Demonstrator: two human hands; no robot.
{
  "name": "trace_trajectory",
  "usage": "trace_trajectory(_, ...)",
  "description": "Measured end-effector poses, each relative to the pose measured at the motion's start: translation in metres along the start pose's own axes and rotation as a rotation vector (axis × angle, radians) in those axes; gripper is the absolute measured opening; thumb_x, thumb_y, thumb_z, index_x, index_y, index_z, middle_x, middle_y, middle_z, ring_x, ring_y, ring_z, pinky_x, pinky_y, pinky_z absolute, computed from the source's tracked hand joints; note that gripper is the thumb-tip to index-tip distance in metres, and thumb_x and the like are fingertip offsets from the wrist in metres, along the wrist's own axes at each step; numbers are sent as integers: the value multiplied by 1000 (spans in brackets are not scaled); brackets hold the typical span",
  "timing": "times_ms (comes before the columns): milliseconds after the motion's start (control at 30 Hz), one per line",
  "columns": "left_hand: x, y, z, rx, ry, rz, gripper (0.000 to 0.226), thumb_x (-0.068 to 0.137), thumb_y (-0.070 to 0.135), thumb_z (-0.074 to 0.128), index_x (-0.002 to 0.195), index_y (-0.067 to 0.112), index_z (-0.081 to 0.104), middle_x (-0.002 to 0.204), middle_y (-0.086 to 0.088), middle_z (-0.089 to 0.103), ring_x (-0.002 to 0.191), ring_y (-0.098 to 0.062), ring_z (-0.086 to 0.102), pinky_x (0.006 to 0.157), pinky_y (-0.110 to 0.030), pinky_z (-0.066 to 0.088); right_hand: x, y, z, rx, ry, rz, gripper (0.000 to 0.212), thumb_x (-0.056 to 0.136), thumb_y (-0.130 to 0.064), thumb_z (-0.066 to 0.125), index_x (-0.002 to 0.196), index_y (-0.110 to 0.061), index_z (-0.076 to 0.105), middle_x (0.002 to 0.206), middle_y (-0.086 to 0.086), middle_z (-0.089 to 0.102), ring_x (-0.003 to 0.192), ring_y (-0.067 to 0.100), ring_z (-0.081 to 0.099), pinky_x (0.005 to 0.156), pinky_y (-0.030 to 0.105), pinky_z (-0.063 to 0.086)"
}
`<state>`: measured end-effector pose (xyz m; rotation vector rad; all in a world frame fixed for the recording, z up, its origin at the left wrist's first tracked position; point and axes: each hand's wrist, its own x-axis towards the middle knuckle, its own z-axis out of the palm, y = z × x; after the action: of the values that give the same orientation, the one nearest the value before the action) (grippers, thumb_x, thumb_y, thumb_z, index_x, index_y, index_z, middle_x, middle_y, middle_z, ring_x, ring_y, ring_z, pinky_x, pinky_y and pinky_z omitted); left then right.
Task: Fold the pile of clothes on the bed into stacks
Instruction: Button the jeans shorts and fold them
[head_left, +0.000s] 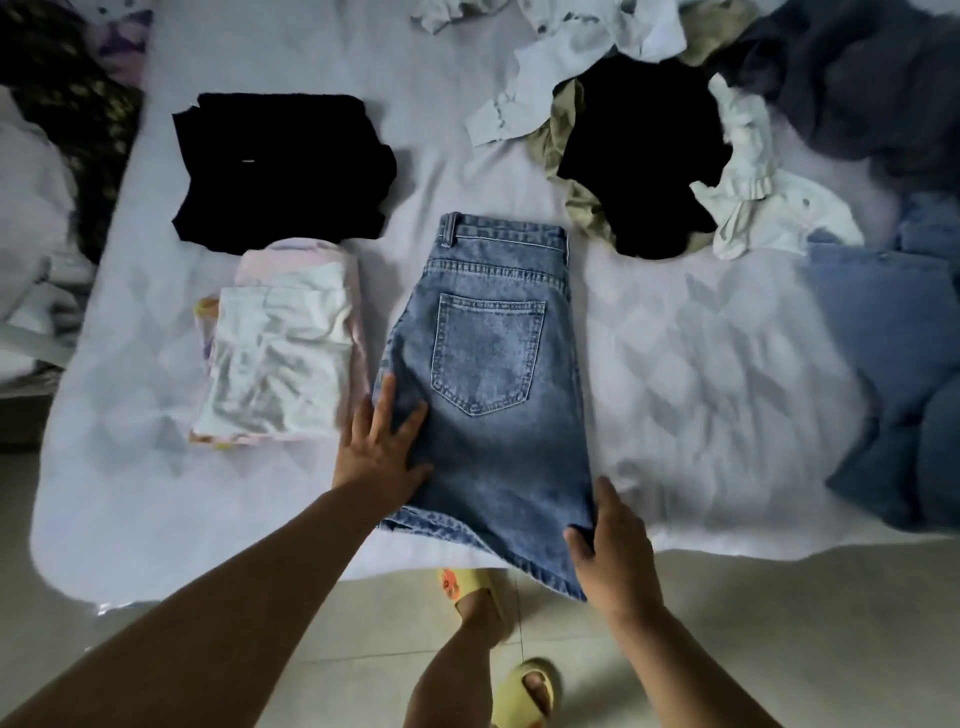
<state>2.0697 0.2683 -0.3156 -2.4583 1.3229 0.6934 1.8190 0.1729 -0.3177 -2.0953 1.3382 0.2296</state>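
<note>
Blue denim shorts (493, 374) lie folded in half lengthwise on the bed, back pocket up, hem hanging over the near edge. My left hand (382, 441) lies flat on their left side with straight fingers. My right hand (610, 545) grips the lower right hem corner, thumb on top. To the left sit a folded white and pink stack (280, 343) and a folded black garment (280, 166). An unfolded pile (644, 156) of black, khaki and white clothes lies at the back right.
The pale quilted bed cover (717, 374) spreads to the right of the shorts. Dark blue and denim garments (893, 332) are heaped at the right edge. Dark patterned fabric (67, 114) lies at far left. Below are a tiled floor (753, 623) and my feet in yellow slippers (524, 691).
</note>
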Motion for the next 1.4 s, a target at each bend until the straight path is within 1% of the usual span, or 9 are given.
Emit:
trace_trajectory(133, -18, 9, 12, 78, -40, 59, 86, 85, 67, 42, 147, 38, -10, 143, -2, -41, 143, -37, -13, 116, -43, 7, -8, 9, -6, 91, -31, -123, 77, 93, -10, 51, 149, -35, 4, 114, 4, 53, 95, 18, 57, 76, 19, 44)
trace_trajectory(333, -36, 9, 40, 11, 44, 126, 95, 65, 84, 26, 145, 32, 26, 150, -7, 31, 134, -38, 26, 102, -57, 17, 2, 43, -21, -164, -176, -86, 63, 95, -12, 45, 147, -39, 21, 114, 6, 44, 91, 22, 57, 78, 26, 45)
trace_trajectory(500, -27, -13, 43, 67, 71, 235, 81, 84, 78, 9, 144, 27, 28, 149, -11, 35, 140, -34, 20, 106, -57, 19, 18, 45, -32, -342, 41, -338, 40, 88, -32, 45, 119, -18, 66, 101, 12, 58, 77, 30, 62, 61, 35, 52)
trace_trajectory(633, -12, -28, 35, 95, 142, 400, 69, 93, 65, 9, 142, 21, 30, 149, -8, 36, 146, -20, -5, 112, -48, 11, 36, 47, -35, -511, 82, -645, 79, 46, 1, 81, 120, -14, 60, 133, 14, 55, 115, 35, 56, 82, 45, 52)
trace_trajectory(700, 2, -30, 28, 79, 196, 441, 66, 94, 62, 10, 143, 22, 30, 150, -7, 32, 146, -19, -7, 113, -45, 8, 50, 35, -35, -498, 66, -687, 81, 53, -10, 82, 128, -15, 52, 139, 13, 49, 123, 32, 51, 88, 44, 50)
trace_trajectory(867, 53, -16, -11, -68, 281, 370, 64, 91, 59, 25, 145, 23, 29, 153, -11, 25, 145, -25, 4, 115, -44, 17, 98, -17, -44, -272, 176, -535, 53, 89, -35, 39, 135, -11, 48, 142, 25, 41, 124, 41, 48, 91, 49, 47)
trace_trajectory(1000, 100, 2, -48, -130, 246, 311, 75, 81, 63, 12, 149, 30, 12, 155, 1, -9, 143, -19, -14, 117, -42, 0, 149, -58, -55, -196, 252, -487, 49, 94, -35, 35, 136, -13, 50, 143, 29, 38, 124, 45, 46, 93, 50, 44)
trace_trajectory(1233, 167, 10, -75, -298, 161, 165, 70, 91, 51, 48, 147, 43, 7, 155, -10, -23, 145, -27, -7, 118, -39, 6, 216, -88, -64, -154, 111, -247, 55, 101, -27, 39, 150, -28, 15, 154, 24, 15, 136, 40, 27, 106, 43, 28)
trace_trajectory(1400, 205, 6, -77, -656, 171, 121, 35, 93, 24, 54, 126, 33, 52, 135, -14, 45, 122, -32, 43, 100, -33, 37, 247, -97, -62, -52, 65, -146, 95, 87, -21, 65, 151, -25, -5, 119, 16, 53, 107, 38, 49, 87, 45, 46)
